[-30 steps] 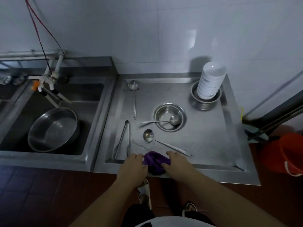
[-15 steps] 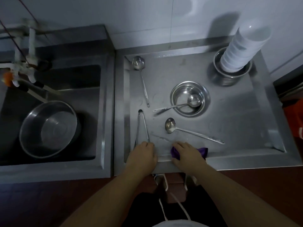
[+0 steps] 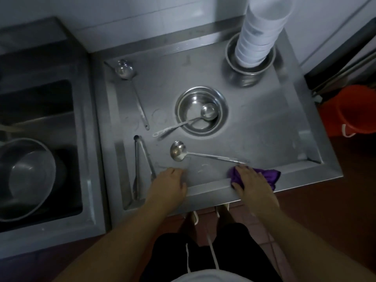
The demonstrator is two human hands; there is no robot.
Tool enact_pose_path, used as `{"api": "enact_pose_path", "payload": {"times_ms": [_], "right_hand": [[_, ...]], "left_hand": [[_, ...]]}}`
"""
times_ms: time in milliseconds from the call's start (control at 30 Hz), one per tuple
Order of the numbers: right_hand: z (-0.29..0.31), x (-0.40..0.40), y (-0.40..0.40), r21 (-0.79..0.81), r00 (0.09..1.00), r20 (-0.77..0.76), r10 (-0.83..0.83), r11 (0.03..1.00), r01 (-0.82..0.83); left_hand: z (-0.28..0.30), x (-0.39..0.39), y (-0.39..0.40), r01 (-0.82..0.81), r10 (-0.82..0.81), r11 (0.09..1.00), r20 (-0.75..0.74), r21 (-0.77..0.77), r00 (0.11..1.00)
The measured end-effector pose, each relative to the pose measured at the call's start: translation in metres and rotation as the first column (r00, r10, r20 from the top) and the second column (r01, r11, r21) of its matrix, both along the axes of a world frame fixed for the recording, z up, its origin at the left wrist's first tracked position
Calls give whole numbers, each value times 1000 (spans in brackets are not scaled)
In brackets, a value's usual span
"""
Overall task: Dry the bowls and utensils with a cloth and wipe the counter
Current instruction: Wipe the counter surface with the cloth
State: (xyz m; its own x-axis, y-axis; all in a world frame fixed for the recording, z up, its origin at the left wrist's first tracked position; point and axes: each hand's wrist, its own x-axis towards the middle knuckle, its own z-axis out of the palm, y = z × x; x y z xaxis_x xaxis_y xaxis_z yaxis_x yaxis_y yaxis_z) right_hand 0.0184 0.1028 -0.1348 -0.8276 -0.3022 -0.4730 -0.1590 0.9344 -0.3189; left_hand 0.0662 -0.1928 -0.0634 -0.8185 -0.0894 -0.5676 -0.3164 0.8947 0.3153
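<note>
Right hand, purple cloth slid right along counter.

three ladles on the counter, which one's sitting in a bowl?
The middle ladle: its scoop rests inside the steel bowl, handle over the rim. The back-left ladle and the front ladle lie flat on the counter.

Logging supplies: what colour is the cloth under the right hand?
Purple cloth, seen in the head view.
</note>
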Motion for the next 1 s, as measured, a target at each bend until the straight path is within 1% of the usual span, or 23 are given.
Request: {"api": "enact_pose_path", "payload": {"times_ms": [133,267,367,433,500,567,667,733,800,867,933,1000], "right_hand": [[2,-41,75,57,985,-18,-169,984,170],[-4,-94,131,120,943,-29,-331,936,332],[-18,-109,124,79,917,-84,-391,914,397],[-27,-106,103,50,905,-122,-408,908,416],[-33,-110,79,-6,894,-125,-430,901,433],[-36,-122,61,-72,904,-89,-418,908,413],[-42,-132,51,-134,953,-65,-295,949,285],[-43,-135,59,-166,980,-58,-193,969,181],[-42,-138,74,-164,994,-76,-82,984,68],[-40,-142,88,-125,995,-100,10,992,-22],[-37,-142,96,-91,994,-113,8,996,-19],[-35,-139,96,-92,986,-110,-128,989,118]], "left_hand": [[-9,-21,32,42,-43,999,17,22,999],[-18,-34,61,34,-35,998,14,45,999],[-24,-39,80,43,-43,999,14,31,999],[-28,-42,90,31,-32,999,28,17,999],[-32,-45,96,27,-27,1000,41,10,999],[-38,-50,101,47,-48,999,43,12,998],[-49,-61,103,76,-76,997,6,9,997],[-58,-70,104,131,-131,991,-19,-24,991],[-66,-73,105,194,-195,979,-12,-56,981],[-73,-73,105,223,-224,972,6,-69,975],[-77,-69,104,227,-227,972,-3,-64,974],[-79,-63,100,233,-234,971,-13,-51,972]]}}
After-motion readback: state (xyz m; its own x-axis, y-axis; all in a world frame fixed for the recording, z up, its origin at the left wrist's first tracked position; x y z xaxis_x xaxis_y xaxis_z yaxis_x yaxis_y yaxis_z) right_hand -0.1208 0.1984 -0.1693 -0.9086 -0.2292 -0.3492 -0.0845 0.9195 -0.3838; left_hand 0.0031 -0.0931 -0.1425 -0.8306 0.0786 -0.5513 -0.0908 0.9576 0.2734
